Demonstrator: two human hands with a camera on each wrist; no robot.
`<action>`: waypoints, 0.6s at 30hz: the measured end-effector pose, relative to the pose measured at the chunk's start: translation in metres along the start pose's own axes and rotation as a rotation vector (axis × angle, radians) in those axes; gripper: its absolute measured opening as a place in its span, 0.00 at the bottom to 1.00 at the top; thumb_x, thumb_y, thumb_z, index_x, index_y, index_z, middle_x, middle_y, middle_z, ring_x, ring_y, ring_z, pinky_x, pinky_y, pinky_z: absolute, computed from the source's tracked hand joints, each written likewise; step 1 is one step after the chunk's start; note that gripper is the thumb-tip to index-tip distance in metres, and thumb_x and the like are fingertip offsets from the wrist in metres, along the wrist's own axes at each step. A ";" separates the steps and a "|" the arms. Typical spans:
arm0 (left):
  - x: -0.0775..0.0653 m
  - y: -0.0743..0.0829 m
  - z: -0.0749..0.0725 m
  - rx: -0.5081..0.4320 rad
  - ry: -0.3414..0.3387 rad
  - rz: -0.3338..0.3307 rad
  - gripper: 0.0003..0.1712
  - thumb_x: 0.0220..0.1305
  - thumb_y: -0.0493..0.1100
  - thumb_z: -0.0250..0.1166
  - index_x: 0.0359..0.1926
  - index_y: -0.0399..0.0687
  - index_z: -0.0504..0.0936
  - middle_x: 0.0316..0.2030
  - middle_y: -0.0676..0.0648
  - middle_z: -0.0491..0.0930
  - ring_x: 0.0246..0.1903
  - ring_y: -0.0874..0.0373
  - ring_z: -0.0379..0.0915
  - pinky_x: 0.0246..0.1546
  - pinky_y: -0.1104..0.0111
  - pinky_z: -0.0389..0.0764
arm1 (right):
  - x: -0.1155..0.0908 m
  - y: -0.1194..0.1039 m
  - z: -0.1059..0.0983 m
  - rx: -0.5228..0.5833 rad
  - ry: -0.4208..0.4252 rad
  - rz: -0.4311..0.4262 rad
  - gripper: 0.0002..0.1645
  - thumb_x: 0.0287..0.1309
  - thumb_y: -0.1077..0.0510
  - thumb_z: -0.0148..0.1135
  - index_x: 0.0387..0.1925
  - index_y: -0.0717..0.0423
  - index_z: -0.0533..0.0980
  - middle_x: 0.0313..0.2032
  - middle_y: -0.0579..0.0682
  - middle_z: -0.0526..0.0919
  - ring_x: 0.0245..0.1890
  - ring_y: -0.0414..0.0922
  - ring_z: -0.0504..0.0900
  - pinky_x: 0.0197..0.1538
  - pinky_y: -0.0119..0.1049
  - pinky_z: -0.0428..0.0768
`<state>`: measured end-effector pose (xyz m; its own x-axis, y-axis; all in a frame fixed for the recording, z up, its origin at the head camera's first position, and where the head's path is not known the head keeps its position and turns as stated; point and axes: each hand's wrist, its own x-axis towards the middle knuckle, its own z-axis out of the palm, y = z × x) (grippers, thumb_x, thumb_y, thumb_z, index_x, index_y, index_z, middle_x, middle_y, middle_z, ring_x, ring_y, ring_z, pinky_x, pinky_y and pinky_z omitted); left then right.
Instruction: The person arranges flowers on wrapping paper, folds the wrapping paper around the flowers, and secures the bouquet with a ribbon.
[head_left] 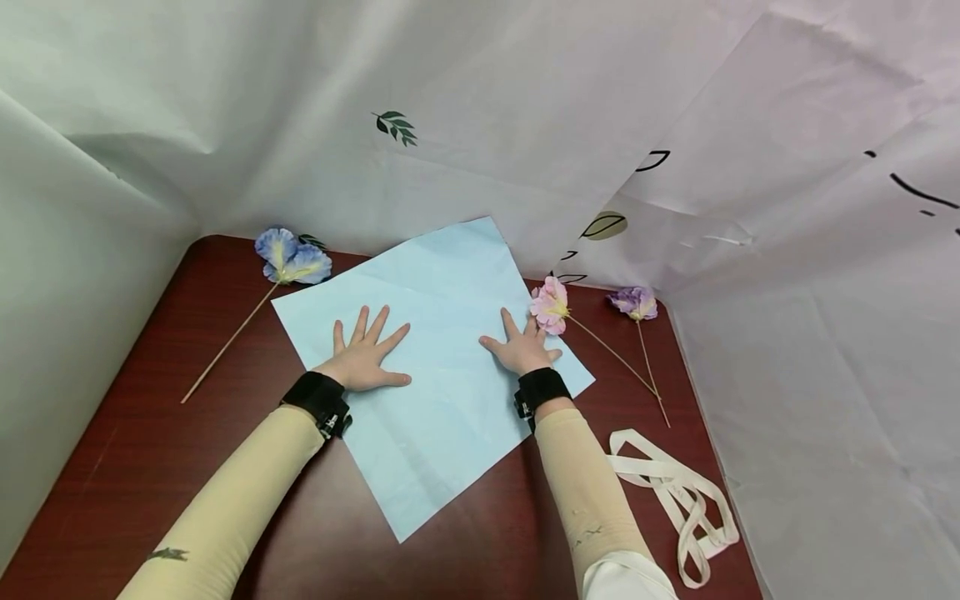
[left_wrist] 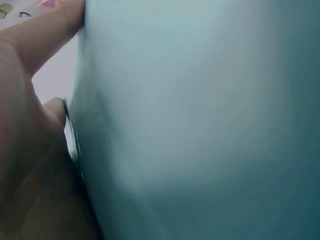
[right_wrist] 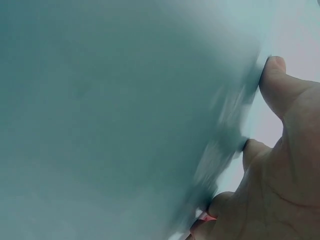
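Observation:
A light blue square sheet of paper [head_left: 442, 333] lies turned cornerwise on the table, its far corner against the white backdrop. My left hand [head_left: 362, 360] rests on its left side with the fingers spread. On the right side my right hand [head_left: 522, 350] presses down, fingers spread too. A pink artificial flower [head_left: 551, 305] overlaps the right hand's fingertips in the head view. In the left wrist view the thumb and a finger [left_wrist: 45, 35] touch the paper's surface [left_wrist: 190, 100]. The right wrist view shows the fingertips [right_wrist: 274, 65] against the paper [right_wrist: 110, 120].
A blue artificial flower [head_left: 292, 257] on a long stem lies at the table's back left. At the back right is a purple flower [head_left: 635, 303], its stem crossing the pink one's. A cream ribbon [head_left: 686, 492] lies loosely looped at the right edge of the dark red table [head_left: 150, 467].

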<state>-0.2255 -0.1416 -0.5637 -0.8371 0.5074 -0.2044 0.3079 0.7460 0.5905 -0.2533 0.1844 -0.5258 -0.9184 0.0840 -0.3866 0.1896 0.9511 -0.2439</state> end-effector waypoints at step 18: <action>-0.002 0.002 -0.003 0.013 -0.003 -0.028 0.65 0.61 0.82 0.63 0.88 0.60 0.49 0.86 0.40 0.25 0.81 0.36 0.07 0.65 0.30 0.08 | 0.001 0.004 0.003 -0.013 0.015 -0.012 0.55 0.70 0.18 0.49 0.87 0.29 0.45 0.85 0.63 0.36 0.83 0.68 0.37 0.67 0.86 0.43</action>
<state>-0.2245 -0.1417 -0.5600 -0.8441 0.4877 -0.2229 0.2906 0.7654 0.5742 -0.2527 0.1870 -0.5303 -0.9256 0.0770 -0.3706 0.1742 0.9559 -0.2365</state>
